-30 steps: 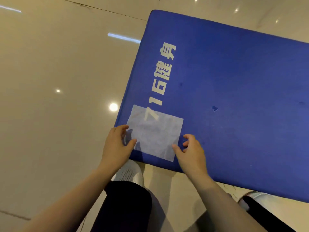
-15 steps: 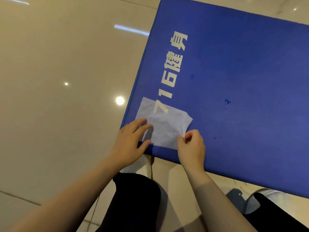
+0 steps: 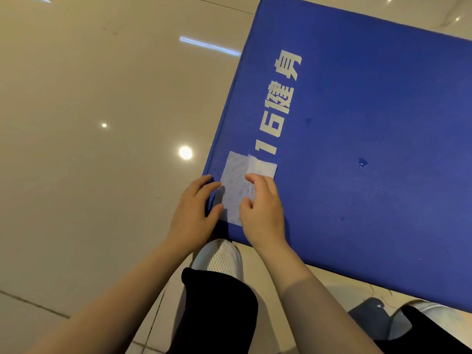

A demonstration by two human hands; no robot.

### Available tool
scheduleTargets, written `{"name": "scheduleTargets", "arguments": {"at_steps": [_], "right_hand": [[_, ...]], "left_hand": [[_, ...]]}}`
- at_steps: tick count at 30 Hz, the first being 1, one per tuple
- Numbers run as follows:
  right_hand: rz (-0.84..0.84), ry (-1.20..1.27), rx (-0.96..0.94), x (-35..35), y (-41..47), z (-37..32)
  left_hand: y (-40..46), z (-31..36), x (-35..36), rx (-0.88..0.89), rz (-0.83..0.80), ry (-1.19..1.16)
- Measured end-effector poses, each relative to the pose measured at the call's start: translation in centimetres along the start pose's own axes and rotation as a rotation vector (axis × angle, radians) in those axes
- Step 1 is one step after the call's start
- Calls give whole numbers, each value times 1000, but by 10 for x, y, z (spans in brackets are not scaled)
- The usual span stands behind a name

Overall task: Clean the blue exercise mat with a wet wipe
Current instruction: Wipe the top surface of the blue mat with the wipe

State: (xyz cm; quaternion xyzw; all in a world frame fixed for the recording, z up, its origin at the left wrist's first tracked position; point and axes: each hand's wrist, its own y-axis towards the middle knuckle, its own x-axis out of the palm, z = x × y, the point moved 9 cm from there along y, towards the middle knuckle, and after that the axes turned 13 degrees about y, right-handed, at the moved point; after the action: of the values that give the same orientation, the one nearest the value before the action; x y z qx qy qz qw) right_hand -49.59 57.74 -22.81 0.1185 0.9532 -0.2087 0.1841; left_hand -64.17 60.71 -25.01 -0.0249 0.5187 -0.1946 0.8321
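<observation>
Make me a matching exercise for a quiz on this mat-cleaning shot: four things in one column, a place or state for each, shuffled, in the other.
Things:
1. wet wipe
2. left hand
3. droplet
4. white shoe

Places or states:
A. on the floor below the exercise mat's near edge
B. partly folded over, on the mat's near left corner
C. alone on the mat, right of the white lettering
D. fingers resting at the wipe's left edge

Pairs: 1-B, 2-D, 3-C, 4-A
</observation>
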Motion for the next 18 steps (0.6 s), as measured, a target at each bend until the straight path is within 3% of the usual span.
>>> {"name": "scheduleTargets", "arguments": {"at_steps": [3,7,9,11,14,16,18], "right_hand": [[-21,-4,20,4,4,6],[268,383,231,-49,-7,32],[313,474,408,-79,-18,54],[254,588,569,-101,-29,65],[422,500,422,-162,-37,49],[496,429,259,-192,-38,24],[461,315,178,-198,-36,7]], "left_hand": [[3,-5,-11,-36,45,17],[5,18,-10,-19,-11,-76],[5,44,1,7,-141,-162],[2,81,21,52,-393,-290],[-6,143,37,146,-659,-518],[-6,169,37,138,-697,-693],[-4,177,37,77,-687,-793]]}}
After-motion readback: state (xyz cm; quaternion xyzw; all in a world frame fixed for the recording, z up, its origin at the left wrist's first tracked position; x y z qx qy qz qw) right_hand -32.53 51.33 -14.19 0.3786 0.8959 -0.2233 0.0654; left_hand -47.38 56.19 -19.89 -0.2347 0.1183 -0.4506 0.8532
